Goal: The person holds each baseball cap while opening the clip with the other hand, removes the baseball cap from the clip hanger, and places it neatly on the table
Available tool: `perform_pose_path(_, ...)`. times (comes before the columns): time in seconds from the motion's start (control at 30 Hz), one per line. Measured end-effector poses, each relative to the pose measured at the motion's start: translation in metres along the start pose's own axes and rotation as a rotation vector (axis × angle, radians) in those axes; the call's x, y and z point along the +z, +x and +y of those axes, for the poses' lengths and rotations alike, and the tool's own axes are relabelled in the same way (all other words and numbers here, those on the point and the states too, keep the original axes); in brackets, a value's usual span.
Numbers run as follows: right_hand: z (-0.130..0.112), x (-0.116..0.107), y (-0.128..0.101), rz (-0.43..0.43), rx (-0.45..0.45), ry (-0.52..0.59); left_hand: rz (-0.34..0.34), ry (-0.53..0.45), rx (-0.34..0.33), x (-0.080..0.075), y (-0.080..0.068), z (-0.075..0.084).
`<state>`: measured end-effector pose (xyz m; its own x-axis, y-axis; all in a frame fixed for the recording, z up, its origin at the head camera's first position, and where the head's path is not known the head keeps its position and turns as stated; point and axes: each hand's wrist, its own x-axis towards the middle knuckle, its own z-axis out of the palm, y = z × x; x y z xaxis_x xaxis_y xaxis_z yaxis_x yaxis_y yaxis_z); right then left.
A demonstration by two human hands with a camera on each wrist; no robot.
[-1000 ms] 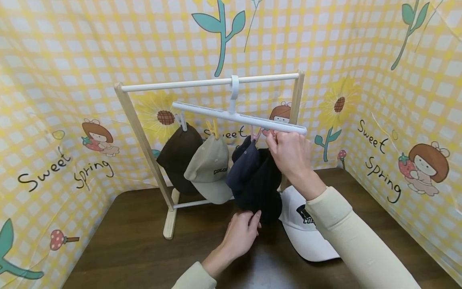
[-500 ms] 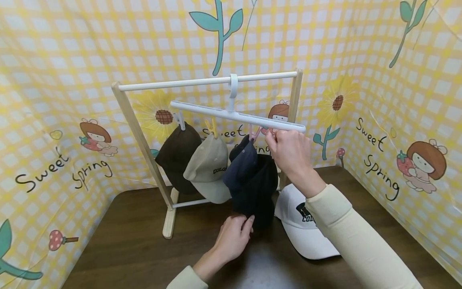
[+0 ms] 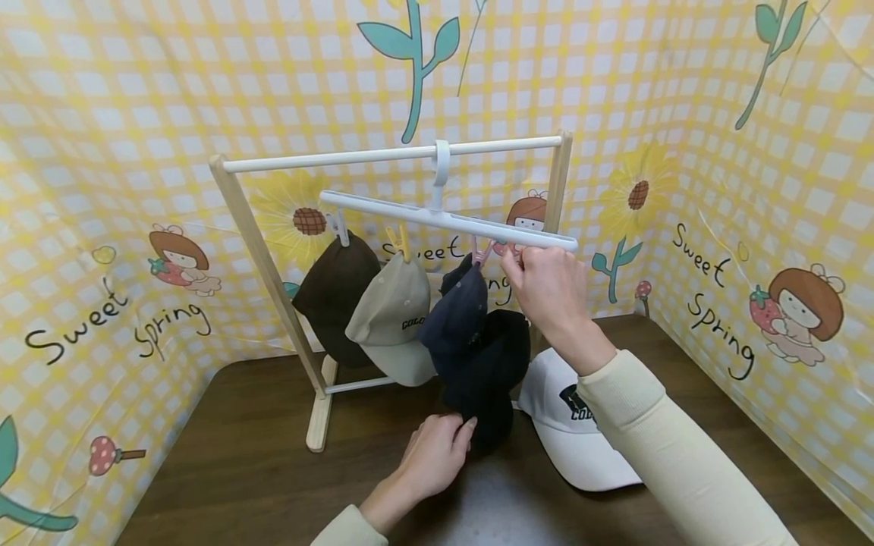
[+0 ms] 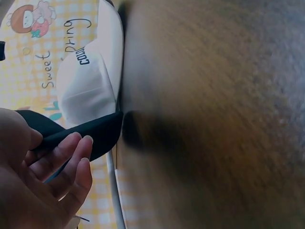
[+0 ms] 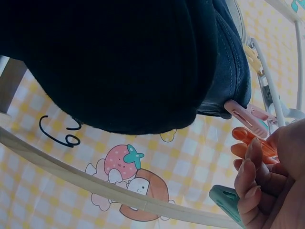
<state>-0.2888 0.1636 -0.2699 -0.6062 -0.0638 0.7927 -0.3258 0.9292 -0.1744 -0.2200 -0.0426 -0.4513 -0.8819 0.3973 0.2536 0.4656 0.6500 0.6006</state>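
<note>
Black cap [image 3: 488,371], hanging crumpled below the white hanger bar [image 3: 451,220], brim low by the tabletop, orange clip [image 5: 252,143] beside it

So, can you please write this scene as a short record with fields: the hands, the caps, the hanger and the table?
left hand: left hand holds the bottom edge of the black cap
right hand: right hand pinches an orange clip under the white clip hanger
black cap: top is up by the orange clip; whether it is clipped cannot be told
clipped caps: brown cap, beige cap, navy cap
hanger: hooked on the rail of the wooden rack
table: white cap lies on the dark wooden table
</note>
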Motion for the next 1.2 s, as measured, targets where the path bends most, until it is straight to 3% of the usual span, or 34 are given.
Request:
perform_pose_path(0.33, 0.001, -0.001, 0.001, 0.026, -0.005, 0.002, 0.021, -0.004, -0.007, -0.006, -0.001, -0.004)
perform_pose_path(0.57, 0.001, -0.001, 0.0, -0.005, -0.007, -0.003, 0.007, 0.007, -0.023, -0.007, -0.003, -0.007)
perform_pose_path(0.9, 0.0, -0.001, 0.0, -0.011, 0.002, 0.003, -0.108, -0.08, 0.008, -0.025, -0.008, -0.01)
perform_pose_path(1.2, 0.001, 0.0, -0.001, 0.004, -0.004, -0.009, -0.234, -0.168, 0.033, -0.038, -0.017, -0.022)
